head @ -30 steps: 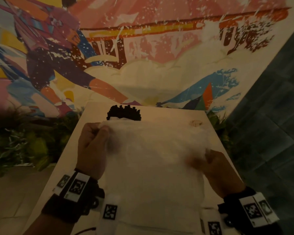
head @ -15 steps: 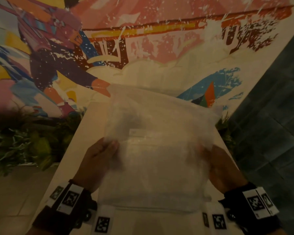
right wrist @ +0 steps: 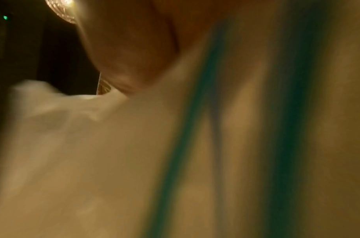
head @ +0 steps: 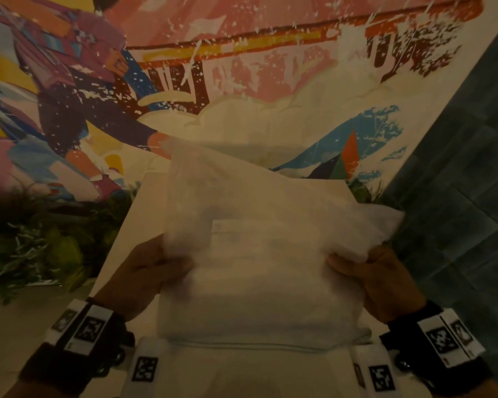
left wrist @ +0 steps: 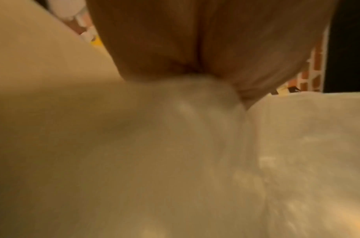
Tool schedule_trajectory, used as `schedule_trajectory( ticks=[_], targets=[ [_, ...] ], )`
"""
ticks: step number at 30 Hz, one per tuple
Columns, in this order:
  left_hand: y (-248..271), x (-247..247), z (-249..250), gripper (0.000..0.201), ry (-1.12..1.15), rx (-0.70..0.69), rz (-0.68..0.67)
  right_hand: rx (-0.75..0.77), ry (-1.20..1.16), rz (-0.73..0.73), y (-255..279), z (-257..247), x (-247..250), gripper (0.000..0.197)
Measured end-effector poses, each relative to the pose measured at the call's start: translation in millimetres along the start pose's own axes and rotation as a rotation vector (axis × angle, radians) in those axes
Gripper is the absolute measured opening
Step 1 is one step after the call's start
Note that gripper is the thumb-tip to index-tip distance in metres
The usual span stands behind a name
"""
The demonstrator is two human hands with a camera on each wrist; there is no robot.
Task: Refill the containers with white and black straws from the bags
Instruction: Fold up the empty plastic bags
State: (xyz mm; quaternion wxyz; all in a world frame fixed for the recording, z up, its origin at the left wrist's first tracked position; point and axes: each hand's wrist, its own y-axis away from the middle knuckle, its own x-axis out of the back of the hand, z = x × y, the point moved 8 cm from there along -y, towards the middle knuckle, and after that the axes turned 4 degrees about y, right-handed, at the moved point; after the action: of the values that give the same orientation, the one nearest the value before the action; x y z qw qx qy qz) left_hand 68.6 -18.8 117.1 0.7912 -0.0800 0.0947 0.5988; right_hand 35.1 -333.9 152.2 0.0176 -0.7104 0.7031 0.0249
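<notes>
While the head view is being read, a translucent white plastic bag (head: 256, 262) is being held up above the near edge of the pale table (head: 133, 219), its contents too hazy to be told. Its left side is being pinched by the left hand (head: 144, 271) and its right side is being gripped by the right hand (head: 377, 280), with a crumpled corner being bunched above the right thumb. No container is being shown; any behind the bag is being hidden.

From the left wrist, bunched plastic (left wrist: 205, 99) is being squeezed between curled fingers (left wrist: 154, 40), though the picture is blurred.

From the right wrist, the film (right wrist: 73, 145) is being clamped under the thumb (right wrist: 130, 48), and two blue-green lines, probably the bag's closure strip, are being seen.

Opening is judged the step in hand: the mouth should be pulled apart evenly, with the bag kept low so straws are not spilled.
</notes>
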Motion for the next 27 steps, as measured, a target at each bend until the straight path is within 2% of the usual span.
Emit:
schedule_trajectory(
  ticks=[1,2,3,5,6,7,9,11,13,15,17,19,22,24,25,27],
  targets=[
    [-0.4,11.6,-1.8,0.048,0.068,-0.014,0.056,0.050,0.030,-0.018,3.4,-9.9,-2.0,0.016],
    [-0.6,23.0,-4.9,0.041,0.066,-0.029,0.103,0.094,0.112,-0.014,4.2,-14.6,-0.1,0.036],
    [-1.5,25.8,-4.8,0.035,0.030,-0.044,0.070,0.123,0.179,-0.013,7.0,-20.3,-0.9,0.042],
    [-2.1,13.6,-4.1,0.015,0.010,-0.005,-0.082,0.233,0.139,-0.085,12.8,-35.0,-4.7,0.024],
    [-1.9,7.7,-5.7,0.011,-0.015,0.037,-0.121,0.254,0.132,-0.179,13.0,-33.7,-6.6,0.022],
    [-2.0,6.8,-10.4,0.015,-0.078,0.101,-0.142,0.234,0.188,-0.251,13.5,-27.0,-9.1,0.027],
    [-1.8,2.8,-15.1,0.020,-0.246,0.199,-0.275,0.247,0.377,-0.313,13.0,-14.2,-9.7,0.044],
    [0.1,7.7,-13.9,0.033,-0.478,0.252,-0.412,0.298,0.487,-0.314,15.4,-13.2,-11.8,0.039],
    [-6.2,10.3,-1.2,0.046,-0.803,0.153,-0.334,0.379,0.566,-0.308,19.3,-17.3,-20.2,0.027],
    [-7.6,-27.8,22.9,0.053,-0.908,-0.093,-0.246,0.423,0.670,-0.348,19.5,-18.5,-35.6,0.023],
    [-5.0,-84.3,20.5,0.065,-0.956,-0.222,-0.343,0.460,0.787,-0.397,17.0,-22.1,-51.5,0.027],
    [-9.4,-119.5,-1.4,0.061,-1.124,-0.211,-0.418,0.510,0.908,-0.426,15.7,-26.7,-62.9,0.032],
    [-22.9,-104.1,-14.7,0.037,-1.282,-0.169,-0.247,0.590,1.130,-0.368,15.9,-29.8,-58.7,0.032],
    [-26.5,-79.0,-17.1,0.042,-1.305,-0.146,-0.091,0.613,1.265,-0.177,17.4,-40.5,-43.9,0.035],
    [-25.7,-68.0,-18.6,0.048,-1.282,-0.115,-0.022,0.639,1.236,-0.054,21.0,-52.1,-36.8,0.036],
    [-24.8,-50.9,-18.4,0.050,-1.207,-0.075,0.120,0.750,1.010,0.112,37.8,-76.7,-36.4,0.022]
  ],
)
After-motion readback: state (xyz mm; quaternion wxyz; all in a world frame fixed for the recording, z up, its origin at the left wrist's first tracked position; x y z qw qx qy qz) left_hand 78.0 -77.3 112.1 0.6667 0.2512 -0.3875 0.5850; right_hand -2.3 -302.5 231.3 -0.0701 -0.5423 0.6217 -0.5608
